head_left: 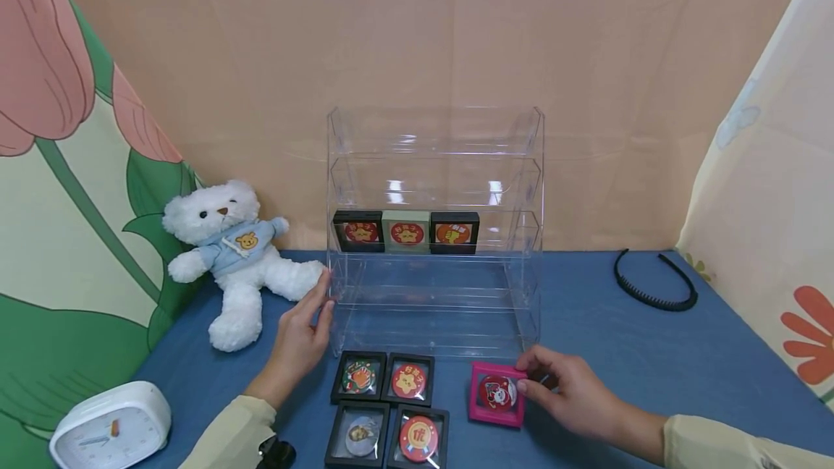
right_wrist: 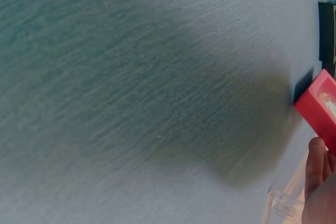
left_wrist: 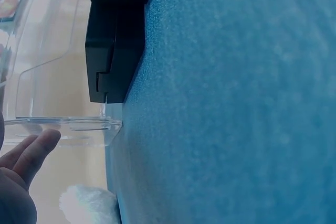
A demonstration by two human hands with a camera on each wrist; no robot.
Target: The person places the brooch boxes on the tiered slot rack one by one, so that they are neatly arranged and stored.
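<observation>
My right hand (head_left: 573, 391) pinches the right edge of a pink square case (head_left: 478, 411) with a round red badge behind its clear window. In the right wrist view the pink case (right_wrist: 315, 109) is tilted at the fingertips. My left hand (head_left: 301, 342) has its fingers extended along the left side of a clear tiered display rack (head_left: 430, 342). The left wrist view shows those fingers (left_wrist: 35, 156) right at the rack's side panel (left_wrist: 68, 124). On a middle tier stand a black case (head_left: 339, 226), a pale green case (head_left: 407, 246) and another black case (head_left: 474, 237), side by side.
Several black badge cases (head_left: 358, 405) lie grouped before the rack on the blue cloth (head_left: 586, 331). A white teddy bear (head_left: 237, 252) sits left of the rack, a white clock (head_left: 111, 425) stands front left, and a black headband (head_left: 658, 301) lies at the right.
</observation>
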